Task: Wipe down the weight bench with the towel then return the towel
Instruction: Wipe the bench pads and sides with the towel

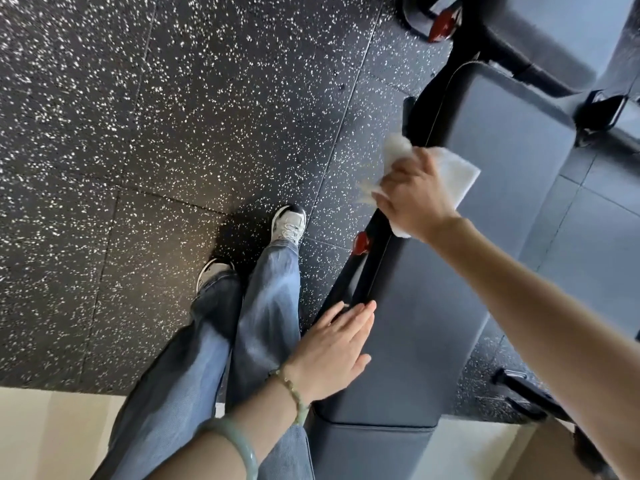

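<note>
Smooth matt grey bench (pixel 426 327) padding, soft white cloth towel (pixel 453 174), speckled rubber floor (pixel 138 133)

Head view, steeply downward, close.

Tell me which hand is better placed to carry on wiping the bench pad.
Right. The right hand already grips the white towel against the bench pad. The left hand lies flat and empty on the pad's near end, apparently only bracing.
</note>
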A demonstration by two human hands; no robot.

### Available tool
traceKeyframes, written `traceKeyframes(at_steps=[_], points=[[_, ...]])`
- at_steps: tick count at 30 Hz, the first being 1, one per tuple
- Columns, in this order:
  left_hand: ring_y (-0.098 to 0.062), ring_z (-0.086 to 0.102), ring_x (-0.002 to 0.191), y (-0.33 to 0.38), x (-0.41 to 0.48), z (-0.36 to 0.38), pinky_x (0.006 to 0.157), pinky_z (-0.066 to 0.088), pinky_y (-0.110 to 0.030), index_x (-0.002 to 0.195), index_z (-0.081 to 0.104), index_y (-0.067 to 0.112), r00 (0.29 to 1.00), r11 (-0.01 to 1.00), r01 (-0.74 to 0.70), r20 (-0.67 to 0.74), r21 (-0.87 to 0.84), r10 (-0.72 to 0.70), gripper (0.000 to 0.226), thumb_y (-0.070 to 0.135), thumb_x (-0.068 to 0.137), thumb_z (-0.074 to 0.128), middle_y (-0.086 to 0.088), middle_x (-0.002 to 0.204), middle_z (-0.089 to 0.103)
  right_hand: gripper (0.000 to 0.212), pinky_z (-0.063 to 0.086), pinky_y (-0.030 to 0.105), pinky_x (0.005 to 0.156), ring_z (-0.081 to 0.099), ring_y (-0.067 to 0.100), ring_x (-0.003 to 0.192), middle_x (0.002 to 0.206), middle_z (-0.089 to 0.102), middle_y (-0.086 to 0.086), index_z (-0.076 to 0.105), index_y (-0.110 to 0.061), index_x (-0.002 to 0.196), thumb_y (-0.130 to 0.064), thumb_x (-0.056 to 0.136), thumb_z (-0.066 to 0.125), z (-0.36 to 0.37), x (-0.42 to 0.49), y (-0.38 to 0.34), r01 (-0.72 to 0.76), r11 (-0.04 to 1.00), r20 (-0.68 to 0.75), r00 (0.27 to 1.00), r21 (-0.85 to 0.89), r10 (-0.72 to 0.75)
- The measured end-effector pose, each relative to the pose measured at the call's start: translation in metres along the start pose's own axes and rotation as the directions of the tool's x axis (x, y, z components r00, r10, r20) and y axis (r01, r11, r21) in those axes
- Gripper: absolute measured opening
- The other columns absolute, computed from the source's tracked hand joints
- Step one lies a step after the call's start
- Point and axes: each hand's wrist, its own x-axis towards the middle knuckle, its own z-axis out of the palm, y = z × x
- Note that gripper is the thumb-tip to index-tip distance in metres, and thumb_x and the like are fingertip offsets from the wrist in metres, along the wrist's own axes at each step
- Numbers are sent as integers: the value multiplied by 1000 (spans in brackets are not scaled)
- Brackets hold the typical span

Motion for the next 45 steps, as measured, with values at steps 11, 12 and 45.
traceKeyframes(at_steps=[11, 12, 45], points=[[-12, 52, 124, -11, -12, -6, 106, 38, -33, 127, 60, 10, 995, 994, -78, 73, 81, 72, 63, 49, 78, 62, -3, 140, 52, 46, 26, 49, 105, 65, 30, 92, 78, 69, 7, 72, -7, 77, -36, 82, 36, 12, -43, -37, 123, 992, -65, 990, -39, -125], [-13, 48, 128, -10, -10, -11, 109, 33, -34, 130, 57, 10, 997, 993, -69, 53, 97, 65, 61, 48, 82, 59, -3, 141, 51, 50, 25, 54, 107, 63, 32, 99, 83, 70, 9, 72, -4, 81, -37, 83, 34, 3, -29, -22, 59, 997, -44, 997, -52, -61], [-14, 51, 124, 29, -109, 89, 111, 28, -38, 132, 56, 11, 996, 986, -60, 70, 157, 49, 65, 47, 85, 30, -2, 139, 53, 36, 20, 48, 107, 62, 26, 89, 74, 67, -1, 72, -12, 76, -35, 84, 47, 86, -177, -198, 166, 971, 86, 979, 171, -182]])
